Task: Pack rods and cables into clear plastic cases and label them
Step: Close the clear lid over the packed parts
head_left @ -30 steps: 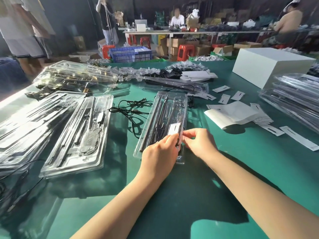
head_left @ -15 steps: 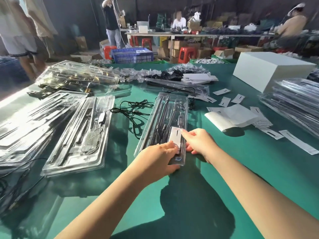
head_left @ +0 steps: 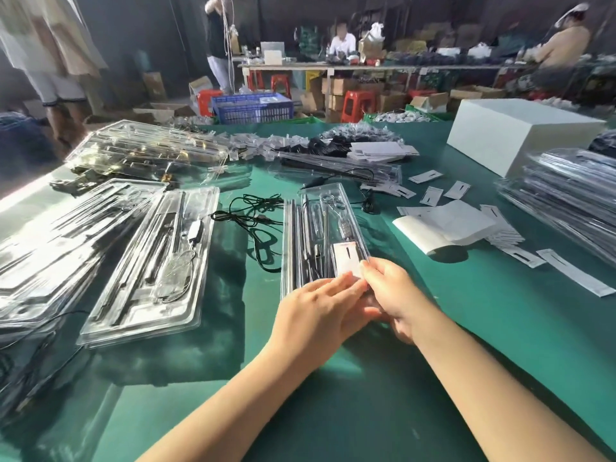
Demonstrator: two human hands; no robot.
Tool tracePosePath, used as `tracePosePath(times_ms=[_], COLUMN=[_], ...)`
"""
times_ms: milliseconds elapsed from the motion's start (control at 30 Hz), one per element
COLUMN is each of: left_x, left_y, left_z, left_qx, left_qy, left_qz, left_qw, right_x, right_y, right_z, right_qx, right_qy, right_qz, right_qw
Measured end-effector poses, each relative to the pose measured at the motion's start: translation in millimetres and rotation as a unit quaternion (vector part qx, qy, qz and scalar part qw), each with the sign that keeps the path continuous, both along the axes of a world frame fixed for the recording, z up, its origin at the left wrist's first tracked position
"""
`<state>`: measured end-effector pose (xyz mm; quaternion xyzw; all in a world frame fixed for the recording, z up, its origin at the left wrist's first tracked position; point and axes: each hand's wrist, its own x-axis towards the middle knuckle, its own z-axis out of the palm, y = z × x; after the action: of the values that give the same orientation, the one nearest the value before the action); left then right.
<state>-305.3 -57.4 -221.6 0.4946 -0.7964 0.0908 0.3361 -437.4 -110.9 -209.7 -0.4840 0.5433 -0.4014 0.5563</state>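
While both hands press a label (head_left: 346,261) onto the near end of the packed case (head_left: 320,235), left hand (head_left: 320,310) flat-fingered, right hand (head_left: 391,295) pinching its edge, loose cables (head_left: 256,221) beyond the left hand await packing.

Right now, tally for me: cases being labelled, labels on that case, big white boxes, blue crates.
clear case being labelled: 1
white label on it: 1
big white box: 1
blue crate: 1
Total: 4
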Motion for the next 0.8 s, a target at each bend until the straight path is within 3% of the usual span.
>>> tracePosePath(times_ms=[100,167,200,267,300,333,400,633,800], left_x=[16.4,31.7,38.5,43.4,43.1,41.6,36.3,26.9,26.1], left_y=[-7.4,-16.0,-19.1,-20.2,-20.0,-20.4,-22.3,-26.6,-27.1], left_z=[0.7,1.6,4.1,14.7,18.6,19.8,17.3,4.9,1.7], left_qx=[0.144,0.233,0.293,0.406,0.455,0.477,0.46,0.338,0.282], left_qy=[0.187,0.321,0.42,0.588,0.625,0.645,0.672,0.735,0.783], left_qz=[0.094,0.15,0.14,0.076,0.036,0.005,-0.028,-0.015,-0.033], left_qw=[0.967,0.906,0.847,0.695,0.634,0.597,0.579,0.587,0.554], right_x=[-3.4,-6.0,-7.6,-10.8,-13.0,-14.8,-15.1,-13.5,3.0], right_y=[6.5,10.0,11.0,12.5,12.1,12.4,14.3,20.3,28.4], right_z=[-10.4,-12.1,-11.4,-8.5,-7.0,-4.9,-2.3,3.0,-1.0], right_qx=[-0.059,-0.056,-0.056,-0.053,-0.055,-0.058,-0.056,0.057,0.095], right_qy=[-0.041,-0.075,-0.089,-0.122,-0.118,-0.101,-0.087,-0.189,-0.275], right_qz=[-0.023,-0.035,-0.032,-0.015,-0.007,0.003,0.03,-0.031,-0.067], right_qw=[0.997,0.995,0.994,0.991,0.991,0.993,0.994,0.98,0.954])
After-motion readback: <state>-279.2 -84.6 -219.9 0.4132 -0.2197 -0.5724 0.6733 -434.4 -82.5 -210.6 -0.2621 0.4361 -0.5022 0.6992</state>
